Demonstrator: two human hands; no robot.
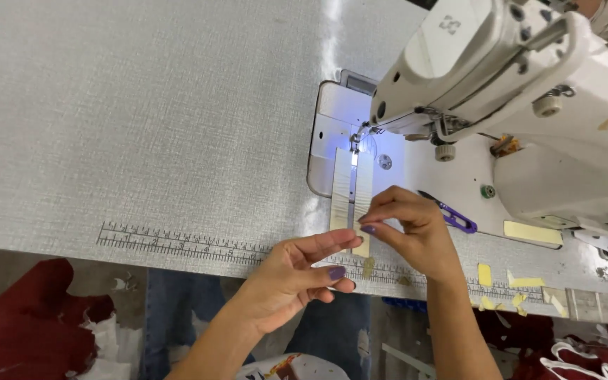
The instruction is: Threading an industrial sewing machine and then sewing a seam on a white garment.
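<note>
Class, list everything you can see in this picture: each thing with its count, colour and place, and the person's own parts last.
sewing machine: one, white, upper right on the table
table: one, grey textured top, ruler markings along its near edge
fabric strips: two, pale, side by side under the machine's needle
thread snips: one, purple handle, right of the strips
tape pieces: several, yellow, on the table's right near edge
red cloth: one heap, lower left below the table
left hand: one, fingertips at the strips' near end
right hand: one, pinching the strips' near end
</note>
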